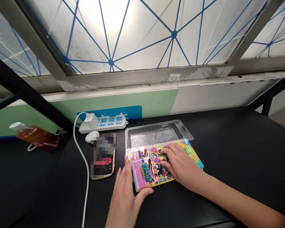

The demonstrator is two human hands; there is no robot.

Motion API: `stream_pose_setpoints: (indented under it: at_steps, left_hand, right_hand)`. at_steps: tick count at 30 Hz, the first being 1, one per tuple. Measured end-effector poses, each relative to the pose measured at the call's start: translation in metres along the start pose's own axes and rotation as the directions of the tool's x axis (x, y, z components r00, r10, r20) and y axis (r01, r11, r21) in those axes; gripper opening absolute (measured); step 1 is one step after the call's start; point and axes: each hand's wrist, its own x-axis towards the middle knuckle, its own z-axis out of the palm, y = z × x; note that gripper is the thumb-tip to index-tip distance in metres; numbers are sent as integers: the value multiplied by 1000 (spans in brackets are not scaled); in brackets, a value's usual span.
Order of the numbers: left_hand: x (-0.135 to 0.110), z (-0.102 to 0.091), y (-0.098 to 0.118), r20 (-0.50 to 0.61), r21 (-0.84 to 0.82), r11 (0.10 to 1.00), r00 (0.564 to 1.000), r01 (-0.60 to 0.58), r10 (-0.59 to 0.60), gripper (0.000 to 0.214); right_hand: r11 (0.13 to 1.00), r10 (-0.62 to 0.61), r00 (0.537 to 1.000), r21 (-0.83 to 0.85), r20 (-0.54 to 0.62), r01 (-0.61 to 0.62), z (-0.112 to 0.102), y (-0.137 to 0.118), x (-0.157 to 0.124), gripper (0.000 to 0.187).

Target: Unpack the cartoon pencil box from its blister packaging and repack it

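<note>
A flat case with a bright cartoon print [145, 173] lies on the black desk, its left end tilted towards me. Behind it and partly under it is a clear plastic blister pack [154, 134], with a colourful printed strip along its near side. My left hand [127, 191] is at the case's left end, fingers stretched along the edge and thumb apart by the lower corner. Over the case's upper edge, my right hand [180, 164] has its fingers bent and thumb on the printed face, gripping it. Its fingers hide the middle of the print.
Left of the case lies a phone [112, 163], partly blurred out. Behind it are a white rounded object [91, 136] and a power strip [109, 123] with a white cable [85, 164]. A drink bottle [38, 136] lies far left. A clear cup [174, 77] stands on the sill.
</note>
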Motion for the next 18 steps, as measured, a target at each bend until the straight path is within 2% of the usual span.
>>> stream_pose_setpoints:
  at_steps: [3,6,9,14,18]
  left_hand:
    - [3,-6,6,2,-38,999,1000,12,-12,106]
    - [5,-8,9,3,-26,999,1000,26,-26,99]
    - [6,-6,10,-12,-4,999,999,40,-40,95]
    - [7,0,13,-57,59,997,997,59,-55,94]
    - [4,-4,8,-12,-58,998,999,30,-31,96]
  right_hand:
    - [1000,-22,999,10,-44,22,2,2,1,18]
    - [998,-55,997,6,-58,56,3,6,5,20]
    - [997,-81,995,1,-65,81,3,8,9,19]
    - [993,-110,983,26,-149,116,-1,12,13,17]
    - [983,-163,958,46,-237,179,-8,11,8,15]
